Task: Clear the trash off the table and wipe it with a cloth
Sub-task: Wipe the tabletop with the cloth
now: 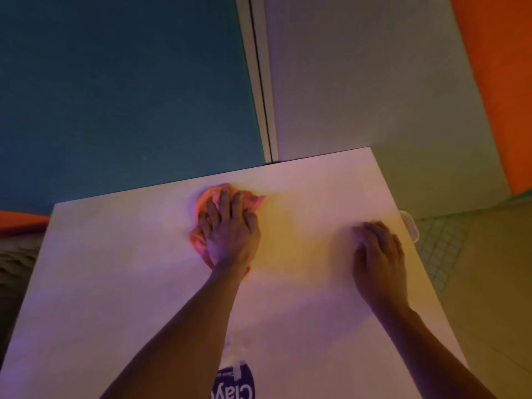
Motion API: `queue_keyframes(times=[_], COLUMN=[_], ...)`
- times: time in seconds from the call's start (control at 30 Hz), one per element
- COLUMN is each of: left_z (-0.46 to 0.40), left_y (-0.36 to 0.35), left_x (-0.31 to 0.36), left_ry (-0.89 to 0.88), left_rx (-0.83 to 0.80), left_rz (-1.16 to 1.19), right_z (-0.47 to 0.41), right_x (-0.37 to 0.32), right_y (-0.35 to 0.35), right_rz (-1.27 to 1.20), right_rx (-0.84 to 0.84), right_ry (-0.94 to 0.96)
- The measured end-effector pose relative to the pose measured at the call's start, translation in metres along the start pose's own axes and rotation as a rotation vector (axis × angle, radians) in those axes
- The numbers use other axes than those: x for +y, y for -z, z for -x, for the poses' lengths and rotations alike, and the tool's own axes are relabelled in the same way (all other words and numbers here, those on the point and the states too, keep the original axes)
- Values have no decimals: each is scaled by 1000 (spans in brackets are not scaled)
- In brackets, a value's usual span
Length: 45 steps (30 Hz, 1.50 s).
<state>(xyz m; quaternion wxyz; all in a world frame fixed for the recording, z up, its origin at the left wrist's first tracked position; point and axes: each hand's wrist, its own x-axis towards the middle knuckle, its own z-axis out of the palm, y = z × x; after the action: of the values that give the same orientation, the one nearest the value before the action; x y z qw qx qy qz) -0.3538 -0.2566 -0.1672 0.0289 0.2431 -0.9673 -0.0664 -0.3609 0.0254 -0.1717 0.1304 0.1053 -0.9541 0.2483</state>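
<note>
left hand [230, 237] half hides cloth [227, 194]

We see the cloth [227, 217], an orange-pink rag, bunched and crumpled in soft folds, lying flat on the pale worktop [115, 269]. It sits toward the far edge, around 12 o'clock from the worktop's centre. Its folds spill out at 12 o'clock and 3 o'clock beyond the left hand [230, 234] resting on top, and a corner pokes out at 9 o'clock by the wrist side. The worktop itself looks smooth and plain, tinted pink and yellow by the light. At 6 o'clock on the near edge we spot a purple-labelled package [233, 381], partly cut off.
</note>
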Motion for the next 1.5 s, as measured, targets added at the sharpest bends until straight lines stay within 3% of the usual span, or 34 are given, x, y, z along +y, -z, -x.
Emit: queue_keyframes(times=[0.23,0.4,0.5,0.6,0.77,1.0,1.1,1.23,1.5], left_z=[-9,25,53,69,50,7,26,37,-18], left_y=[-13,-29,-29,-20,-13,-24,-30,-31,-33], left_x=[86,149,140,106,86,143,172,157,190], left_ry=[-104,-297,-441,-546,-361,-177,-413,-728,-786], left_rx=[-11,-27,-87,-18,15,-9,-15,-10,-85], left_rz=[-1,44,1,48,6,6,37,62,0], right_z=[4,3,1,2,3,0,1,-1,-5], right_x=[21,30,31,32,27,23,23,24,18], right_y=[-1,1,3,6,8,6,5,8,6], right_rz=[-25,-89,-126,-139,-140,-95,-85,-131,-48], right_rx=[-64,-36,-25,-11,-31,-86,-74,-27,-121], right_ry=[44,35,33,30,-2,-25,26,27,-41])
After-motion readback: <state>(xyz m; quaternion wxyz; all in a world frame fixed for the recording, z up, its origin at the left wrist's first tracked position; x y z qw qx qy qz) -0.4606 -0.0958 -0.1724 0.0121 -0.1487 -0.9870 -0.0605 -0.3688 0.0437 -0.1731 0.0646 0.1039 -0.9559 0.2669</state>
